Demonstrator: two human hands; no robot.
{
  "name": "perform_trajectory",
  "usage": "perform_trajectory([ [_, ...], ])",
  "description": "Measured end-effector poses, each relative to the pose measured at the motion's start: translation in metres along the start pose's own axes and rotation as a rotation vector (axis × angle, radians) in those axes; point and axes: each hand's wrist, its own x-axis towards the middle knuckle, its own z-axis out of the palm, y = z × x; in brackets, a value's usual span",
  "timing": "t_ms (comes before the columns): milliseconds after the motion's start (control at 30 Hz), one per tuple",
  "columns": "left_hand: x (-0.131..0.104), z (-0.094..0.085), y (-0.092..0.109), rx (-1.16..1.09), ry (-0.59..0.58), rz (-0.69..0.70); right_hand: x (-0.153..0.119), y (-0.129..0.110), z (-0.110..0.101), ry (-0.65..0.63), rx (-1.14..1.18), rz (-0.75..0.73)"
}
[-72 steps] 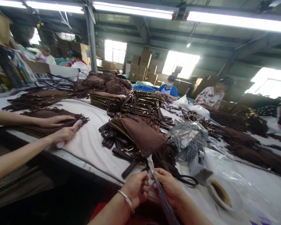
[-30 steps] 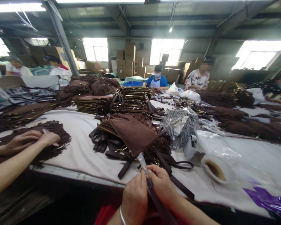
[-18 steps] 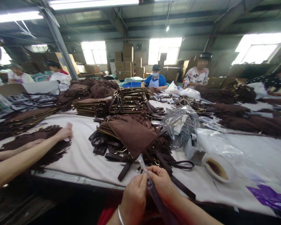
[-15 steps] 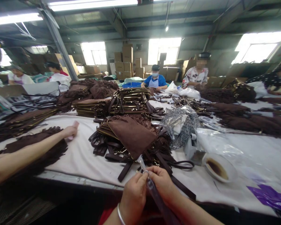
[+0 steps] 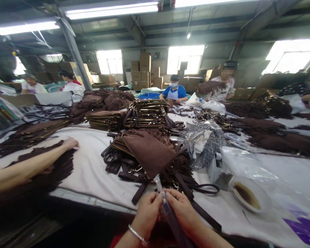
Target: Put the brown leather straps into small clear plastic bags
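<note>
Between my two hands, at the table's front edge, is a dark strap wrapped in clear plastic, its plastic end pointing up at the pile. My left hand, with a bangle at the wrist, pinches it from the left. Fingers of my right hand close on it from the right, thumb near the left fingertips. Just beyond lies a stack of brown pouches with fringes, gold zips and loops. A loose strap hangs toward the edge right of my hands.
At the left, a co-worker's arm reaches over fringed brown pieces. To the right are a speckled plastic-covered bundle, a bowl of dark liquid, clear plastic and a purple packet. More pouch stacks and people stand beyond.
The view has shifted slightly, moving the scene right and down. The co-worker's hand has drawn back left, and the pink cloth it held no longer shows. My hands keep their pinch on the wrapped strap.
</note>
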Motion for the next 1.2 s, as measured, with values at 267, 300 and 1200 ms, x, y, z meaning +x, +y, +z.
perform_trajectory([
  [267,-0.001,0.004,0.004,0.439,0.046,0.326,-0.007,0.011,-0.007,-0.074,-0.131,0.122],
  [300,-0.002,0.0,0.008,0.573,0.027,0.415,-0.005,0.014,-0.01,-0.059,-0.149,0.126],
  [1200,0.013,-0.002,0.036,-0.242,-0.292,-0.177,0.008,-0.008,0.023,-0.019,-0.109,0.017],
])
